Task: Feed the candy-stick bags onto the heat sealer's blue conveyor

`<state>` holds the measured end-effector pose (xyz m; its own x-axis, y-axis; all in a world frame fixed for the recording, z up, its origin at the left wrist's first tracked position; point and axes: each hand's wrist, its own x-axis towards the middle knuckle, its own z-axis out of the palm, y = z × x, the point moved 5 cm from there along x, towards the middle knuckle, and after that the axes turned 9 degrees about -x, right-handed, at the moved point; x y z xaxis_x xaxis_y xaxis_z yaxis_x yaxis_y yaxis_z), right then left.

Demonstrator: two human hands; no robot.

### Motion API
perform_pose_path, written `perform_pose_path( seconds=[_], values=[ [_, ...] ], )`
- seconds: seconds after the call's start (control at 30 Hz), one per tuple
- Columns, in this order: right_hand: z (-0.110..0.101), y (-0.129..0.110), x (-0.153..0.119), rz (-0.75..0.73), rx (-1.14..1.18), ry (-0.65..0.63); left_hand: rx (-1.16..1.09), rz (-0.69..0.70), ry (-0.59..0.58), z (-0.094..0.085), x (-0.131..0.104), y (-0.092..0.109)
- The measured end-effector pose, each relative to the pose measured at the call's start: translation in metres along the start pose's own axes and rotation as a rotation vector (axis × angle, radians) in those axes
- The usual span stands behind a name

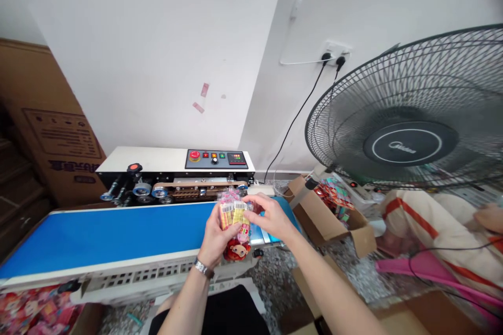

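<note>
Between my hands is a clear plastic packet point(240, 213) with yellow and pink contents, barcode labels and a red cartoon face at its lower end. My left hand point(217, 235) grips its left side, thumb across the front. At the upper right, my right hand point(268, 214) has its fingers closed on the packet's edge. The packet is held over the right part of a blue conveyor belt point(129, 233), in front of a band sealing machine point(157, 159). Whether there is one packet or two overlapping ones I cannot tell.
A large black fan point(408, 141) stands at the right. Below it is an open cardboard box point(318, 214) of colourful packets. Another person's leg point(428, 230) shows at far right. A box of pink-red packets point(39, 311) sits at lower left, tall cartons point(58, 141) behind.
</note>
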<state>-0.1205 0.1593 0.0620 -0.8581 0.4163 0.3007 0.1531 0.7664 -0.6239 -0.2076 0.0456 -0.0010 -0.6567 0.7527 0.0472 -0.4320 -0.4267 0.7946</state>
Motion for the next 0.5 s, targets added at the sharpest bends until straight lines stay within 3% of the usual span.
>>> perform_pose_path(
  seconds=[0.1,0.2,0.33,0.5],
  values=[
    [-0.001,-0.005,0.001,-0.044,-0.039,-0.006,-0.025,-0.011,0.007,-0.001,0.0,-0.002],
    [0.005,0.004,-0.003,0.048,0.076,0.07,-0.035,0.015,0.05,-0.004,0.001,-0.003],
    [0.032,0.03,-0.022,0.343,0.338,0.265,-0.036,0.078,0.132,-0.008,0.003,-0.004],
    [0.063,0.03,-0.029,0.399,0.535,0.28,-0.09,0.069,0.15,-0.006,0.003,-0.007]
  ],
)
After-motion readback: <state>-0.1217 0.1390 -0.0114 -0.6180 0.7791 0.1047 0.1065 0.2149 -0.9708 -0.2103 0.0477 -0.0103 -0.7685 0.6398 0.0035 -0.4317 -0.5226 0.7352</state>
